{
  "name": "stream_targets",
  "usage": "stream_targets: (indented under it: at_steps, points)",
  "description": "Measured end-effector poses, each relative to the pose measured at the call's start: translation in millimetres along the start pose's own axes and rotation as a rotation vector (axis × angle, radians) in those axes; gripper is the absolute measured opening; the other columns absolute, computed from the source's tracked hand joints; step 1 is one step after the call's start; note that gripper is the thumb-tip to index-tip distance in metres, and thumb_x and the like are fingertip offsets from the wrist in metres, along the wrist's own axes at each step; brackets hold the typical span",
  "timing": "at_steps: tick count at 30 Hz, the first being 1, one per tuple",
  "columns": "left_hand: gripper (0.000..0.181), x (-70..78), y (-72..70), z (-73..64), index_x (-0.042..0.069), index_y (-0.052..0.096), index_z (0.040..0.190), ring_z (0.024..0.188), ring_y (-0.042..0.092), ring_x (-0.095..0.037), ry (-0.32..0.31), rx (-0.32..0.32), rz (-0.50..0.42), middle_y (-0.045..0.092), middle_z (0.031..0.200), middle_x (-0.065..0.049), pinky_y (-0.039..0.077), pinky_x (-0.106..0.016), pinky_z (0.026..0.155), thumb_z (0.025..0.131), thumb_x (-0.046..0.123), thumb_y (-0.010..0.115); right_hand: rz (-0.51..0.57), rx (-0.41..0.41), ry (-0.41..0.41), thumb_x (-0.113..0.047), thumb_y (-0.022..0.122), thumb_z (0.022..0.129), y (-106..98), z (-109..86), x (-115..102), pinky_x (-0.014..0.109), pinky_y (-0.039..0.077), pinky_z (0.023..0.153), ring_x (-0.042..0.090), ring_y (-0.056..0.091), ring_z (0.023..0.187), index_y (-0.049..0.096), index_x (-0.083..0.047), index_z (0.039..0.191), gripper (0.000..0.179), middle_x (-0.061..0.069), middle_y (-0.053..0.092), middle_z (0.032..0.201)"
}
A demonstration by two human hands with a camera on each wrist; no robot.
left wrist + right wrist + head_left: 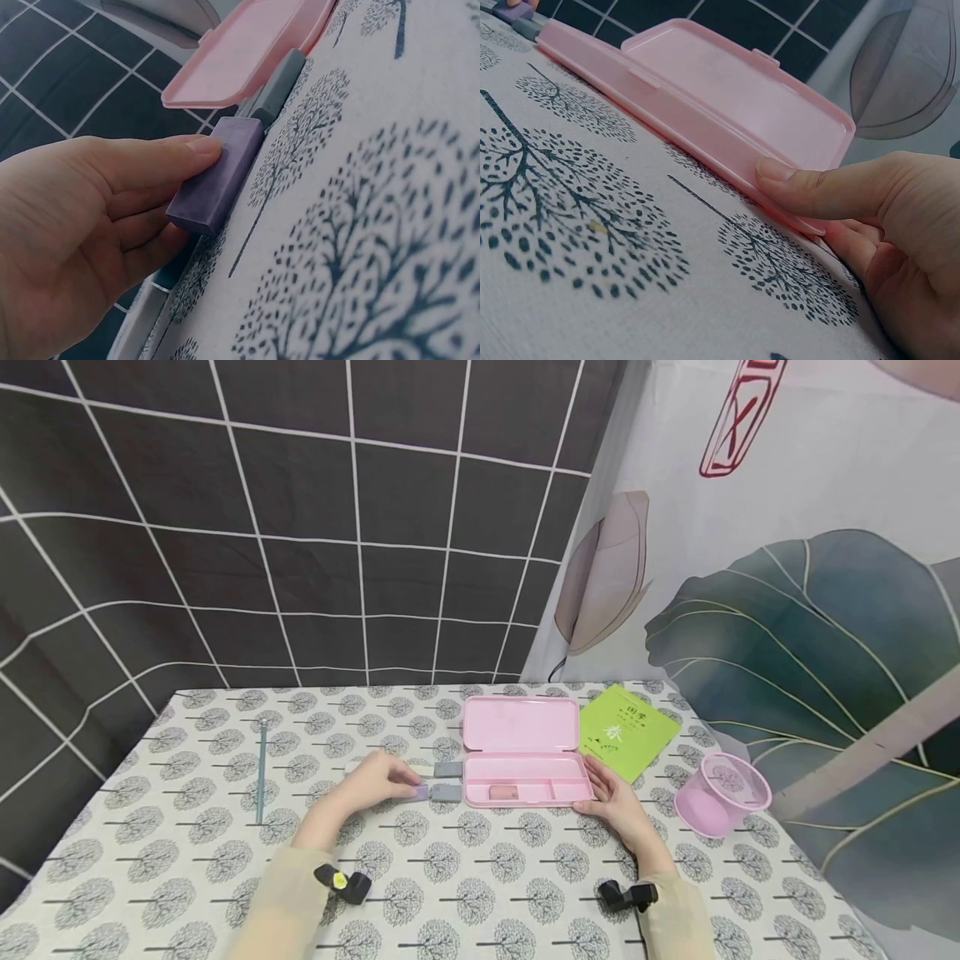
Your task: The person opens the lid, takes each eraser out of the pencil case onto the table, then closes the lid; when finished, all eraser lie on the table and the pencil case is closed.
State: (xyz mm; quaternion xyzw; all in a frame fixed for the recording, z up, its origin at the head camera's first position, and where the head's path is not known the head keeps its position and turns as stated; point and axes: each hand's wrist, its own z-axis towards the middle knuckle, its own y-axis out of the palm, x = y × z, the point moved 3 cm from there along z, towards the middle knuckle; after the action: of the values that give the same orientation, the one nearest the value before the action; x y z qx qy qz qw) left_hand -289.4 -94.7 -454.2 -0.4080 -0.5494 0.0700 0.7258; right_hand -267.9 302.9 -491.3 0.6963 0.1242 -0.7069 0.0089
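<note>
My left hand [378, 777] pinches a purple eraser [219, 172] between thumb and fingers, low over the cloth. A grey block [446, 792] lies between that eraser and the pencil case; a second grey piece [447, 769] is just behind it. The pink pencil case [517, 766] lies open, lid [521, 723] tilted back. Inside its front compartment is a small pink eraser [503, 792]. With the thumb on the front wall and fingers round the end, my right hand [615, 802] grips the case's right end. Its fingertips are partly hidden in the right wrist view.
A thin grey-green stick [261, 774] lies at the left. To the right are a green booklet [628, 731], partly behind the case, and a pink round container [720, 795]. Tree-patterned cloth [420, 893] covers the table, with a dark gridded curtain [300, 527] behind.
</note>
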Motion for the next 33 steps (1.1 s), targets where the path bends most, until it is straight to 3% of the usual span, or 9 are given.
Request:
stream_targets:
  at_steps: [15, 22, 33]
  points:
    - [0.025, -2.9, 3.4, 2.1, 0.005, 0.075, 0.101, 0.086, 0.07, -0.019, -0.022, 0.017, 0.012, 0.076, 0.095, -0.008, 0.058, -0.038, 0.084, 0.079, 0.016, 0.078, -0.01, 0.003, 0.005, 0.011, 0.069, 0.077, 1.7, -2.8, -7.8, 0.009, 0.034, 0.103, 0.042, 0.019, 0.146, 0.012, 0.011, 0.151, 0.093, 0.03, 0.014, 0.158]
    - [0.034, -2.9, 5.4, 1.7, 0.004, 0.074, 0.104, 0.095, 0.07, -0.026, -0.012, 0.006, 0.019, 0.075, 0.102, -0.01, 0.057, -0.044, 0.09, 0.071, 0.011, 0.082, -0.027, 0.01, 0.004, 0.01, 0.071, 0.076, 2.0, -3.0, -6.6, 0.005, 0.035, 0.101, 0.044, 0.018, 0.145, 0.013, 0.011, 0.151, 0.094, 0.03, 0.014, 0.158]
    - [0.034, -4.4, 7.4, 2.9, 0.004, 0.074, 0.104, 0.097, 0.069, -0.026, 0.001, 0.011, 0.019, 0.075, 0.103, -0.009, 0.057, -0.043, 0.091, 0.071, 0.007, 0.081, -0.016, 0.004, 0.008, 0.011, 0.07, 0.077, 0.8, -1.9, -5.8, 0.009, 0.035, 0.103, 0.043, 0.018, 0.146, 0.012, 0.011, 0.151, 0.094, 0.03, 0.013, 0.158]
